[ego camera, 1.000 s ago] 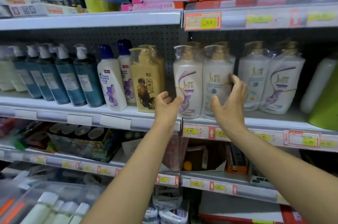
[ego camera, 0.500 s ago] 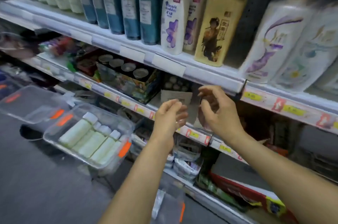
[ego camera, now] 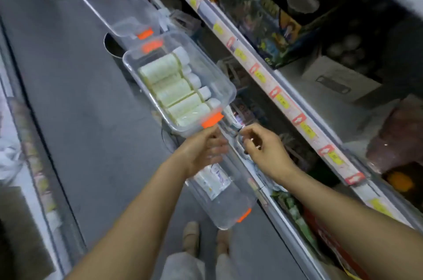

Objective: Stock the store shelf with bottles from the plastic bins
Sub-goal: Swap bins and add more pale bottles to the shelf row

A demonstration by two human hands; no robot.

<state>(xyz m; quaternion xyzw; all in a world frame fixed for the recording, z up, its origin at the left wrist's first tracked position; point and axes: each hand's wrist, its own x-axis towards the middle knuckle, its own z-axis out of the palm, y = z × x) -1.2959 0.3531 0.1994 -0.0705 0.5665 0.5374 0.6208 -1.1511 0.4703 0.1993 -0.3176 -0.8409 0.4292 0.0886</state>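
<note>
Clear plastic: 3 bins in a row on the floor (ego camera: 80, 96), orange clips at the ends. Near bin (ego camera: 231, 213) sits at 6 o'clock, under both hands; one white bottle (ego camera: 214, 180) w/ purple print lies flat in it, its far end hidden under the left hand. Mid bin (ego camera: 225, 87) at 11 o'clock holds a row of pale green bottles (ego camera: 169, 90) on their sides, white caps toward the shelf. Far bin (ego camera: 119, 5) at 10 o'clock shows nothing inside. Shelf (ego camera: 286, 101) w/ yellow price tags runs down the 3 o'clock side.

Left hand (ego camera: 203, 150) hovers over the near bin's far end, just below the mid bin's orange clip (ego camera: 212, 120); grip loosely curled, blurred, nothing seen in it. Right hand (ego camera: 265, 151) is at 3 o'clock of the left, by the near bin's shelf-side rim; fingers curled narrow, but can't tell if the grip pinches the rim or anything else.

Step, as I read it: fetch phase, hands down at the bins for the next bottle, none picked yet. Next move prob. calls for closing round the white bottle's body, lifting it clear of the bin wall, turning it upright & carrying it up to the shelf.
</note>
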